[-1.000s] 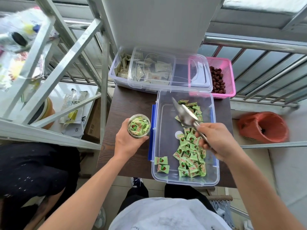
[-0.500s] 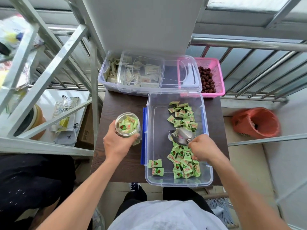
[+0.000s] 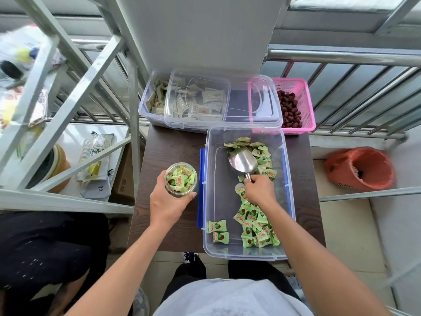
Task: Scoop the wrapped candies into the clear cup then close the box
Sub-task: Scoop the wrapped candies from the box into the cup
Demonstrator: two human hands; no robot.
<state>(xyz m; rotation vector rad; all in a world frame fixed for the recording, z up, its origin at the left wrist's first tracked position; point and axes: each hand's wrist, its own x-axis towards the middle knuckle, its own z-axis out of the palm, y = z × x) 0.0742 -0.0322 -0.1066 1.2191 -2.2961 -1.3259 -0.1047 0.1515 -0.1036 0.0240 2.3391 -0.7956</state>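
A clear plastic box (image 3: 210,224) with blue latches lies open on the dark table (image 3: 164,147). Green wrapped candies (image 3: 255,226) are scattered along its right side. My right hand (image 3: 258,190) grips the handle of a metal scoop (image 3: 242,161), whose empty bowl rests among the far candies. My left hand (image 3: 167,202) holds the clear cup (image 3: 181,179) upright just left of the box; the cup is full of green candies. The box's clear lid (image 3: 250,106) lies across the containers at the back.
A second clear box (image 3: 150,103) of pale sachets and a pink basket (image 3: 305,103) of dark red dates stand at the table's back. Metal frame bars (image 3: 75,92) rise on the left, a railing (image 3: 355,58) on the right. An orange bin (image 3: 360,169) sits on the floor.
The scoop came down from a raised tilt into the box, then slid toward the far candies. The cup in my left hand stayed beside the box.
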